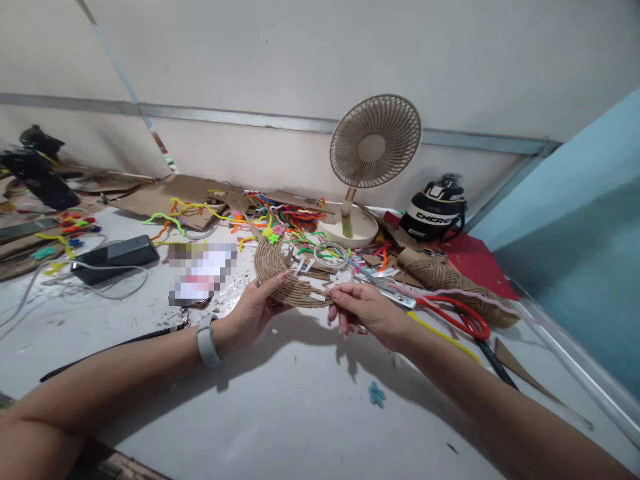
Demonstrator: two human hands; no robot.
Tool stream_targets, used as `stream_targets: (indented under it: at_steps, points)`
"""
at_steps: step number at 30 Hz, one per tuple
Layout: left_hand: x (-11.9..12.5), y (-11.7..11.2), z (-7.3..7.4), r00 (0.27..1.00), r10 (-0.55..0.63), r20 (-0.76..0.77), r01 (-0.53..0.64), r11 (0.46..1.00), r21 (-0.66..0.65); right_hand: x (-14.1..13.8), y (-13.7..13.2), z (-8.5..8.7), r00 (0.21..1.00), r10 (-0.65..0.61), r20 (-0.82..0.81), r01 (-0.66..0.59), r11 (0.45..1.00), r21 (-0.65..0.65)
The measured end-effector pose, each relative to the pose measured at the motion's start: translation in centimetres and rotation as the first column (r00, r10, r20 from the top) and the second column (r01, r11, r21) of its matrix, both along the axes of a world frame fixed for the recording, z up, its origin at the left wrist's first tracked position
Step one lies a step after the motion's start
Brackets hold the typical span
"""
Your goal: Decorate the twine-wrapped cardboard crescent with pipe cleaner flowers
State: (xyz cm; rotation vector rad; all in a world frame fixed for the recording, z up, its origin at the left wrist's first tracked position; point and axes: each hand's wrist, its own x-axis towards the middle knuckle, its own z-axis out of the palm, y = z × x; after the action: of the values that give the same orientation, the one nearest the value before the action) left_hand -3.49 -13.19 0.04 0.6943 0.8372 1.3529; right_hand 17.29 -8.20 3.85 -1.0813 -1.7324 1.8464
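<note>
A curved, crescent-like piece covered in rows of brown jute twine [270, 267] is held just above the white table. My left hand [253, 312] grips its lower left side, thumb on top and fingers underneath. At the piece's right end, my right hand [361, 308] has its thumb and fingertips pinched together on the twine edge. Small white strips [317, 297] lie along the inner side of the piece. Just behind it sits a roll of tape [331, 255]. Scissors with red handles [475, 325] rest to the right of my right hand.
A fan [375, 143] and a black jug [433, 213] stand at the back. Colourful pipe cleaners [295, 212] and cardboard [160, 200] are heaped behind the hands. A twine roll [450, 287] lies right; a black box [115, 260] lies left. A blue flower shape [377, 395] lies in front.
</note>
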Motion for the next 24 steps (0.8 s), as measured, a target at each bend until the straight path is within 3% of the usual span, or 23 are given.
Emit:
stream_targets:
  at_steps: [2, 5, 10, 14, 19, 24]
  points:
    - [0.2, -0.2, -0.2, 0.999, -0.037, 0.035, 0.037, 0.999, 0.028, -0.9, -0.8, -1.0, 0.988, -0.133, -0.08, 0.13, 0.991, -0.042]
    - [0.8, -0.9, -0.5, 0.992, -0.129, 0.01, 0.127, 0.988, 0.092, -2.2, -2.5, -2.5, 0.962, -0.206, -0.181, 0.186, 0.975, -0.123]
    - [1.4, -1.9, -1.1, 0.981, -0.178, -0.072, 0.188, 0.969, 0.159, -2.9, -4.6, -3.6, 0.965, -0.166, -0.204, 0.147, 0.984, -0.104]
    - [1.0, -1.8, -0.9, 0.969, -0.228, -0.097, 0.242, 0.954, 0.175, -2.5, -4.4, -3.3, 0.989, -0.103, -0.108, 0.099, 0.994, -0.041]
    - [0.7, -1.5, -0.4, 0.939, -0.326, -0.106, 0.337, 0.935, 0.112, -2.3, -3.9, -3.5, 0.992, -0.083, -0.093, 0.081, 0.996, -0.021]
    - [0.7, -1.6, -0.2, 0.924, -0.338, -0.179, 0.356, 0.931, 0.08, -2.3, -4.2, -3.2, 0.996, -0.065, -0.065, 0.068, 0.997, 0.035]
